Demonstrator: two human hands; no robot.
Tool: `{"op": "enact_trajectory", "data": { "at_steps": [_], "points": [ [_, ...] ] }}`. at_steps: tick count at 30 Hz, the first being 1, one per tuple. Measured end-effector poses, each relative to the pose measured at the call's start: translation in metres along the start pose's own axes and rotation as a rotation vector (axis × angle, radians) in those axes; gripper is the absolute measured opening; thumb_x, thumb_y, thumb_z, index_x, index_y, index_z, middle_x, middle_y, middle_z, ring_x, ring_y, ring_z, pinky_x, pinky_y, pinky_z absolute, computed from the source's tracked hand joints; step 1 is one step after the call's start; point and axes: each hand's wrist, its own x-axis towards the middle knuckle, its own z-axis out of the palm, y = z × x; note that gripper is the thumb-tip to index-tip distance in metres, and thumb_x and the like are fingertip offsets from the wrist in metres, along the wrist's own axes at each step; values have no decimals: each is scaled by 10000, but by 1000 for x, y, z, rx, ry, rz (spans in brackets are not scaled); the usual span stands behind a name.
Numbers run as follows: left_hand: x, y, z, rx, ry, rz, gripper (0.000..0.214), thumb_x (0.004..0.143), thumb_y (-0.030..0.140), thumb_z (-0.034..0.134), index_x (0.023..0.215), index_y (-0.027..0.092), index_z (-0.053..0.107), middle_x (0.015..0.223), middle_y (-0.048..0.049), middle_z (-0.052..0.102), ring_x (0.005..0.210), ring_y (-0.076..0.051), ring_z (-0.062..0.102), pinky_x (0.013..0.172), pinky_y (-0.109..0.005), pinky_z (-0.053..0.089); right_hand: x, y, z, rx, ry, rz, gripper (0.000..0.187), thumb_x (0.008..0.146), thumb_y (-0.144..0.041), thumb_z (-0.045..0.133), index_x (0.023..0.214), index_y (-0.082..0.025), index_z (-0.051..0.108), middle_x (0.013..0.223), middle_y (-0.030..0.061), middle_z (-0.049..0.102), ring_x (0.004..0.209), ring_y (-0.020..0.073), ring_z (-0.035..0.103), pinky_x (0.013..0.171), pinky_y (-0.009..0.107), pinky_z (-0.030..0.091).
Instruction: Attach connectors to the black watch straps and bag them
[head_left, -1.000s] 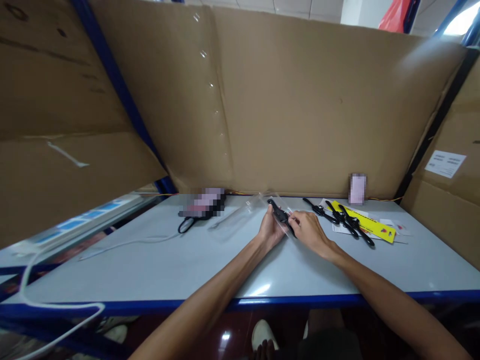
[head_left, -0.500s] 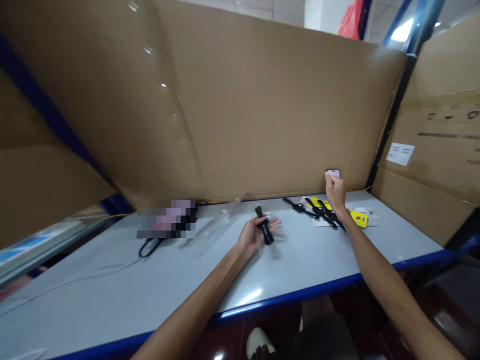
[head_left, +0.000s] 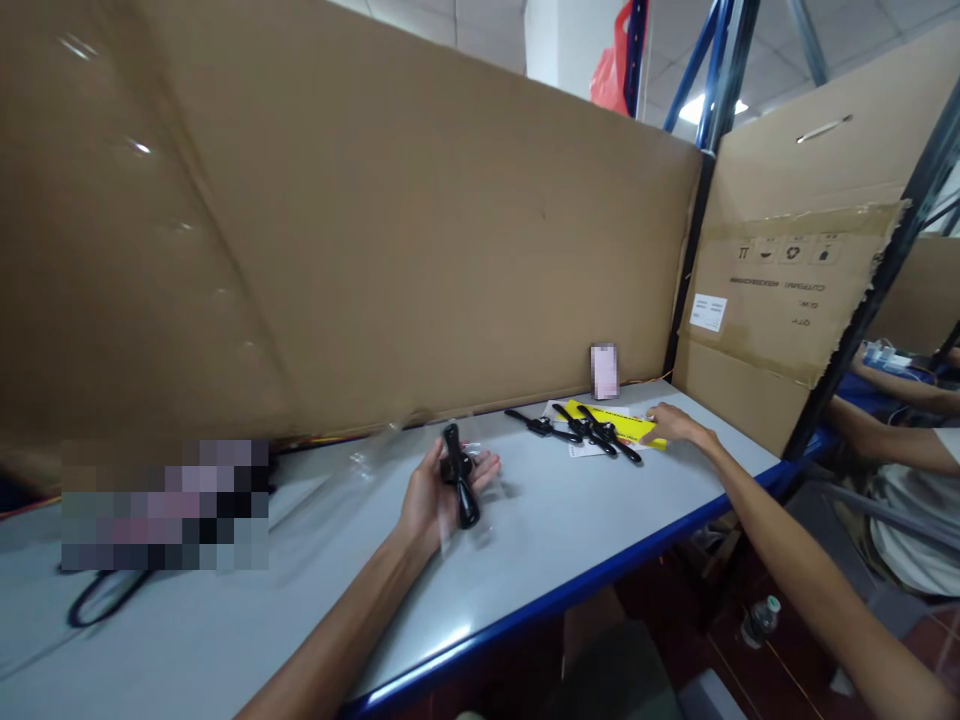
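Observation:
My left hand [head_left: 424,495], palm up, is closed round a black two-handled spokeshave [head_left: 466,500] with clear plastic film about it, just above the table. Several more black spokeshaves [head_left: 600,430] lie side by side near the back edge, over white and yellow cards. At the right end of the yellow card [head_left: 611,423], my right hand [head_left: 675,425] reaches down with thumb and fingers apart. Whether it touches the card is unclear. A phone [head_left: 604,372] leans upright on the cardboard behind the tools.
Cardboard walls [head_left: 465,230] stand behind and at the right of the white table [head_left: 315,610], which has a blue front edge. Clear plastic wrap [head_left: 360,462] and a blurred-out item with a black loop [head_left: 112,600] lie left. Another person's arm [head_left: 892,440] shows far right, with a bottle [head_left: 760,622] on the floor.
My right hand has let go of the phone, which now stands against the cardboard, and has come down to the cards. My left hand still holds the spokeshave. The view has turned right.

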Motion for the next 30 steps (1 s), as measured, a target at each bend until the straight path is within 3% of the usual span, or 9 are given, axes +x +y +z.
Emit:
{"op": "enact_trajectory", "data": {
  "at_steps": [5, 10, 13, 14, 16, 21, 24, 27, 30],
  "points": [
    [6, 0, -4, -61, -4, -4, 418, 1030, 461, 390, 1068, 115, 622, 920, -156, 685, 854, -285, 752, 672, -421, 663, 8, -5, -7, 145, -40, 24, 457, 604, -366, 872, 971, -112, 777, 957, 125, 768, 827, 242, 679, 613, 247, 425],
    [12, 1, -6, -159, 7, 3, 503, 1041, 506, 285, 1097, 126, 609, 889, -144, 669, 896, -314, 752, 702, -482, 659, -3, 2, -24, 327, -21, -52, 387, 786, -341, 691, 1091, -108, 734, 979, 99, 778, 747, 185, 685, 550, 211, 465],
    [17, 1, -8, -215, -7, 7, 493, 1038, 504, 278, 1088, 136, 602, 939, -169, 675, 936, -342, 746, 740, -555, 644, -35, 7, -35, 594, 148, -99, 382, 773, -395, 715, 1036, -118, 740, 888, 97, 772, 632, 174, 661, 486, 213, 476],
    [19, 0, -9, -233, -11, 12, 497, 1036, 512, 279, 1078, 137, 601, 948, -178, 676, 945, -348, 743, 747, -566, 639, -52, 5, -37, 650, 266, -84, 388, 778, -432, 715, 1011, -121, 739, 857, 104, 764, 590, 167, 644, 455, 212, 468],
    [21, -1, -10, -261, -27, 21, 515, 1031, 534, 274, 1066, 140, 603, 950, -183, 674, 966, -356, 738, 765, -575, 634, -97, -8, -32, 797, 334, -73, 498, 803, -532, 706, 1089, -125, 718, 827, 113, 752, 545, 166, 629, 396, 211, 447],
    [22, -4, -10, -297, -8, 64, 494, 1023, 559, 297, 1061, 169, 598, 931, -149, 664, 985, -344, 737, 792, -550, 633, -225, -81, 23, 1224, -216, -1, 756, 820, -688, 682, 1346, -153, 593, 746, 71, 726, 426, 141, 593, 318, 190, 395],
    [18, -3, -9, -298, 18, 99, 485, 1024, 563, 305, 1042, 171, 590, 948, -151, 663, 984, -334, 740, 794, -512, 634, -272, -126, 60, 1317, -403, 84, 757, 824, -723, 670, 1329, -163, 607, 695, 37, 699, 397, 108, 559, 319, 160, 356],
    [15, -2, -7, -307, 35, 113, 475, 1024, 569, 313, 1035, 179, 583, 947, -139, 665, 960, -310, 746, 818, -497, 630, -289, -153, 81, 1503, -343, 186, 821, 743, -749, 735, 1332, -190, 610, 865, 66, 742, 636, 174, 704, 548, 235, 562],
    [13, -1, -7, -314, 20, 117, 464, 1019, 579, 334, 1029, 187, 583, 915, -114, 666, 926, -288, 749, 818, -477, 631, -288, -163, 91, 1566, -307, 266, 885, 618, -768, 812, 1283, -209, 640, 997, 95, 749, 859, 256, 744, 750, 329, 615]
  ]
}}
